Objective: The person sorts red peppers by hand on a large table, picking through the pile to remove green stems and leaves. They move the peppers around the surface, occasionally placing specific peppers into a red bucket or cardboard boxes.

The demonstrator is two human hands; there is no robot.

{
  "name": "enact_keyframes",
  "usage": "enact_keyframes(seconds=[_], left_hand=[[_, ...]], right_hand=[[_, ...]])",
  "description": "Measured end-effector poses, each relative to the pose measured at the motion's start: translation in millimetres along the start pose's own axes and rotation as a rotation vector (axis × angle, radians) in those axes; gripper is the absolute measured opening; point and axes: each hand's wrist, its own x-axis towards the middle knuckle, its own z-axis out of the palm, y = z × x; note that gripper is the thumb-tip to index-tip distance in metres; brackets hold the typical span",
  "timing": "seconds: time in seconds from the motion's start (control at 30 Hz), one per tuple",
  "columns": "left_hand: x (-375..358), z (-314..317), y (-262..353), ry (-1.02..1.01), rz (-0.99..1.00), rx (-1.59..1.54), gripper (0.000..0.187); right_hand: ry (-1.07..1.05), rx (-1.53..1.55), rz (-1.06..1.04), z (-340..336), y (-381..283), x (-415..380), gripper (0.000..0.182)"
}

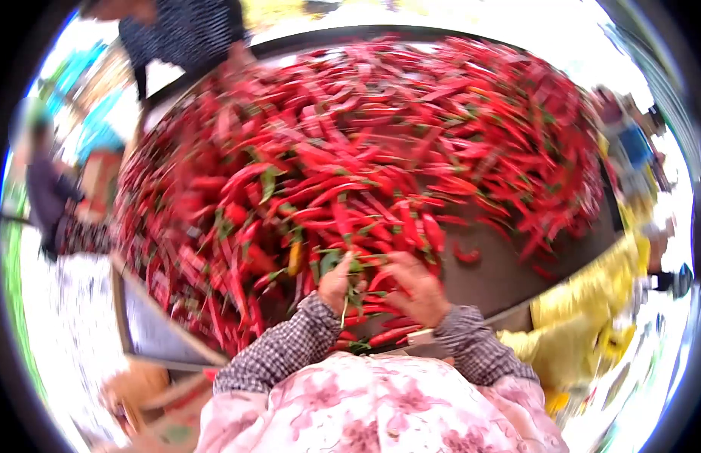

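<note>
A deep layer of red chili peppers (320, 162) with green stems covers a large dark table (490, 283). My left hand (335, 285) is closed around green leaves and stems (353, 293) near the table's front edge. Just to its right, my right hand (417, 288) reaches over the peppers with its thumb and fingers apart. Its fingertips are close to red peppers, and blur hides whether they touch one. A yellowish pepper (294, 257) lies left of my left hand. One short curved red pepper (465, 254) rests apart on the bare surface at the right.
Yellow sacks (585, 309) stand beyond the table's right front edge. A person in a dark patterned top (188, 34) has a hand at the far left peppers. Another person (44, 185) sits at the left. Cardboard boxes (135, 381) stand at the lower left.
</note>
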Motion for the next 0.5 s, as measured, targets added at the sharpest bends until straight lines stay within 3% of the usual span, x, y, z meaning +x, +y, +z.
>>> enact_keyframes(seconds=[0.07, 0.13, 0.2, 0.23, 0.3, 0.37, 0.4, 0.5], left_hand=[[-12, -19, 3, -0.118, 0.0, -0.08, 0.035], [-30, -50, 5, -0.305, -0.005, -0.129, 0.037], [-57, -75, 8, -0.316, 0.006, -0.238, 0.038], [-66, -94, 8, -0.346, 0.059, -0.193, 0.039], [-87, -128, 7, -0.306, 0.155, -0.25, 0.039], [-106, -160, -4, -0.224, 0.276, -0.36, 0.042], [-110, -180, -12, -0.091, 0.361, -0.321, 0.047], [-139, -218, -36, -0.022, 0.494, -0.518, 0.053]], right_hand=[[0.25, -0.028, 0.121, -11, 55, -5, 0.032], [0.446, -0.038, 0.381, -31, 111, -14, 0.024], [0.452, -0.509, 0.47, -46, 175, -36, 0.043], [0.443, -0.586, 0.451, -43, 218, -46, 0.052], [0.32, -0.437, 0.754, -24, 182, -12, 0.074], [0.122, -0.353, 0.75, 6, 201, 9, 0.078], [0.175, -0.211, 0.673, 19, 183, 22, 0.078], [0.191, -0.032, 0.605, 33, 167, 46, 0.081]])
